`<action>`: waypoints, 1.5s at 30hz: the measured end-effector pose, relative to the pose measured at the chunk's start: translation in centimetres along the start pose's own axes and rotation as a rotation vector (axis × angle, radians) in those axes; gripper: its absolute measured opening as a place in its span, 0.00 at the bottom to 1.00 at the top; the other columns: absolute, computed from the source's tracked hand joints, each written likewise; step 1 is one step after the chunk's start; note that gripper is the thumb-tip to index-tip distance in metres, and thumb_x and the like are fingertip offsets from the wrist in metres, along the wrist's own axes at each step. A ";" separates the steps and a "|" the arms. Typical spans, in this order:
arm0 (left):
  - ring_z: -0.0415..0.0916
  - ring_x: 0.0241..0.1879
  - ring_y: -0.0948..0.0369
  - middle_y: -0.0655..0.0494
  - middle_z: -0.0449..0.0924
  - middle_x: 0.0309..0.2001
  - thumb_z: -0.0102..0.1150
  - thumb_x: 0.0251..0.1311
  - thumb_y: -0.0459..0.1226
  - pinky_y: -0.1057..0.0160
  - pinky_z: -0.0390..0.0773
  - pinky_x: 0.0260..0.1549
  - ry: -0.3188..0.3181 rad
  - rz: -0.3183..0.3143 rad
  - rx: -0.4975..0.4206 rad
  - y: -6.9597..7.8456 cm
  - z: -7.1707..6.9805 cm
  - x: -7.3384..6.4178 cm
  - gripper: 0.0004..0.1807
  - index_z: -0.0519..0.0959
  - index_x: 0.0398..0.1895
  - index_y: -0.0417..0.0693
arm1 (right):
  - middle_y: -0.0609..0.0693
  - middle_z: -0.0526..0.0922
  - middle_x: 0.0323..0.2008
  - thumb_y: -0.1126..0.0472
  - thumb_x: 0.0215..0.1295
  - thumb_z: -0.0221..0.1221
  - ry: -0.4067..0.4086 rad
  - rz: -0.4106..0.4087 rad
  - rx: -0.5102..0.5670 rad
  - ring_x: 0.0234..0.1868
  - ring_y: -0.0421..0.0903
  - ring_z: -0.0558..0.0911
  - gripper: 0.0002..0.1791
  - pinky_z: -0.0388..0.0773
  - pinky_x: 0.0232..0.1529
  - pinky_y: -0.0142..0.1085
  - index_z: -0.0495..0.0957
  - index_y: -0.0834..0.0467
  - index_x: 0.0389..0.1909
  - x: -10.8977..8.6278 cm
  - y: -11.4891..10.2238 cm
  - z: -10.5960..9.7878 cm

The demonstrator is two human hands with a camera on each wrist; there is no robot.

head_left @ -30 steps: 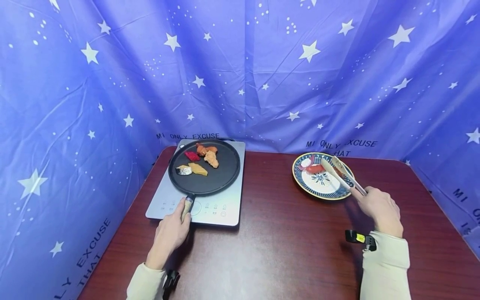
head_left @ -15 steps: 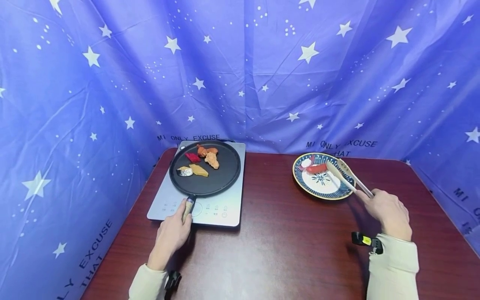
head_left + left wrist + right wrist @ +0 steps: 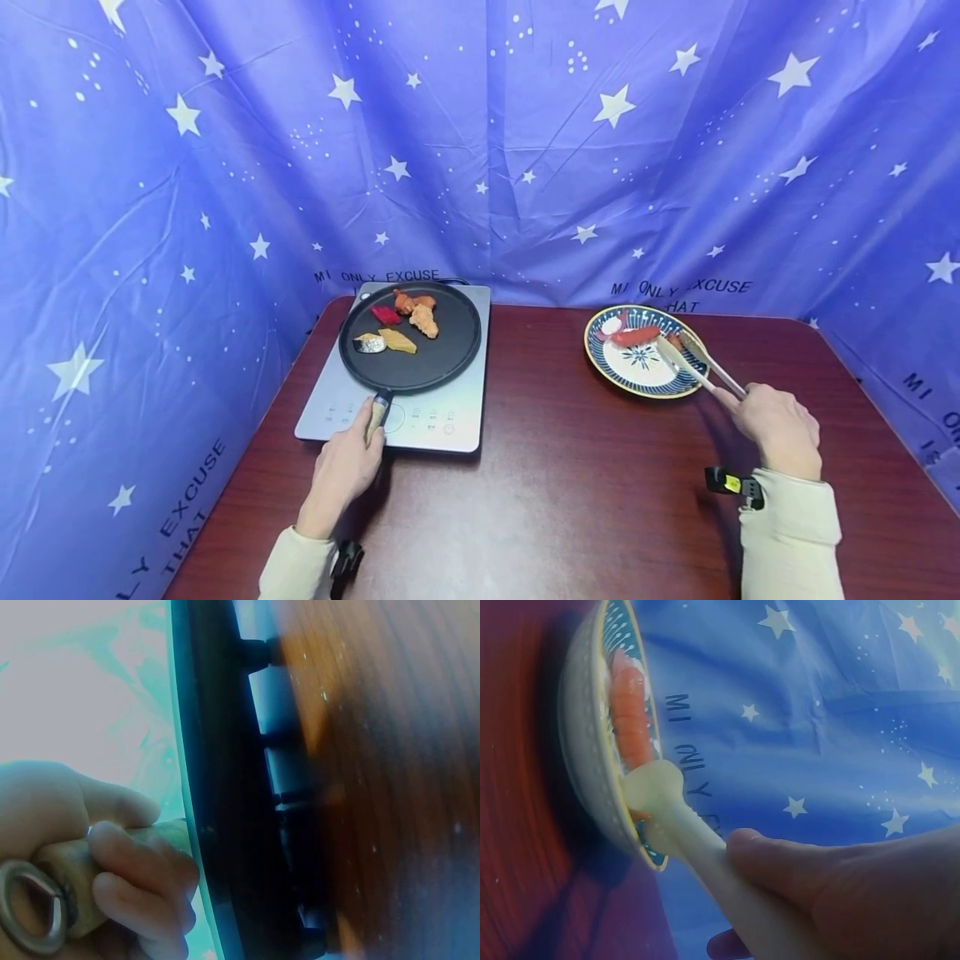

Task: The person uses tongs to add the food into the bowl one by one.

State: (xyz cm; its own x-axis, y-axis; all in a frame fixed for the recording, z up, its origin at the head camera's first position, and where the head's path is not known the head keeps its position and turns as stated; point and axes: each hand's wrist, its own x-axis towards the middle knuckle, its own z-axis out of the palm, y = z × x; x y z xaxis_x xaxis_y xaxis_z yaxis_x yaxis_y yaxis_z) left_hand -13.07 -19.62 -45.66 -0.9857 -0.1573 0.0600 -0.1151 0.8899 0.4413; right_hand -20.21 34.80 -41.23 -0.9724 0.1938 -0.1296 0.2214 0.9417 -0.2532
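My left hand (image 3: 345,462) grips the wooden handle (image 3: 377,417) of a round black frying pan (image 3: 450,342). In the left wrist view, fingers curl round that handle (image 3: 82,881), which ends in a metal ring (image 3: 52,941). On the right, my right hand (image 3: 776,425) holds a pair of tongs (image 3: 687,365), their tips spread over the right side of a blue-patterned plate (image 3: 600,367). A small brown food piece (image 3: 674,341) shows between the tips. Left of them lie a red sausage-like piece (image 3: 636,337) and a pink-and-white piece (image 3: 612,326).
The pan sits on a silver induction cooktop (image 3: 465,417). In it are fried chicken pieces (image 3: 423,320), a red piece (image 3: 386,315), a yellow piece (image 3: 397,340) and a silvery piece (image 3: 370,343). A blue star-patterned curtain (image 3: 525,208) surrounds the dark red table (image 3: 540,467).
My right hand has shifted right, and the tongs' tips have moved off the red sausage-like piece and down around the brown piece. The left hand keeps its grip on the pan handle.
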 end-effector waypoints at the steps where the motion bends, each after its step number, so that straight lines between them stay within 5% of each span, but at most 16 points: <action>1: 0.78 0.33 0.38 0.31 0.78 0.43 0.45 0.65 0.45 0.42 0.73 0.30 0.001 0.001 0.000 0.0 0.0 0.0 0.30 0.61 0.70 0.49 | 0.76 0.75 0.34 0.30 0.63 0.43 -0.007 -0.003 -0.003 0.34 0.71 0.75 0.41 0.68 0.25 0.53 0.75 0.69 0.34 0.1 0.0 0.0; 23: 0.78 0.31 0.39 0.32 0.79 0.41 0.46 0.65 0.43 0.44 0.73 0.27 0.003 0.014 -0.009 0.2 -0.4 0.0 0.29 0.62 0.70 0.48 | 0.72 0.75 0.28 0.33 0.66 0.42 -0.069 -0.172 -0.060 0.29 0.68 0.76 0.36 0.69 0.20 0.53 0.77 0.64 0.29 0.4 0.4 -0.3; 35: 0.78 0.31 0.38 0.31 0.79 0.41 0.46 0.65 0.44 0.43 0.73 0.28 0.005 0.007 -0.008 0.1 -0.1 0.0 0.30 0.61 0.70 0.50 | 0.67 0.74 0.23 0.37 0.67 0.46 -0.114 -0.192 -0.068 0.26 0.65 0.76 0.34 0.69 0.25 0.56 0.75 0.66 0.24 -0.3 0.4 -0.4; 45: 0.78 0.31 0.39 0.32 0.79 0.41 0.46 0.65 0.44 0.44 0.73 0.27 0.011 0.012 -0.001 0.2 -0.1 -0.1 0.29 0.62 0.70 0.49 | 0.52 0.69 0.17 0.43 0.69 0.48 -0.033 -0.337 -0.069 0.22 0.56 0.74 0.26 0.68 0.25 0.55 0.74 0.62 0.24 -0.7 1.2 0.4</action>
State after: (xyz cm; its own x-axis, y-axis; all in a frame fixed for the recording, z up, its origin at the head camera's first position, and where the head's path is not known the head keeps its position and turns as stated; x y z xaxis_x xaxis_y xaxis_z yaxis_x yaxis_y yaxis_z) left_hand -13.00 -19.52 -45.45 -0.9857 -0.1508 0.0751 -0.1028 0.8915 0.4412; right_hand -19.23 35.71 -41.82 -0.9869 -0.1395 -0.0813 -0.1185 0.9678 -0.2222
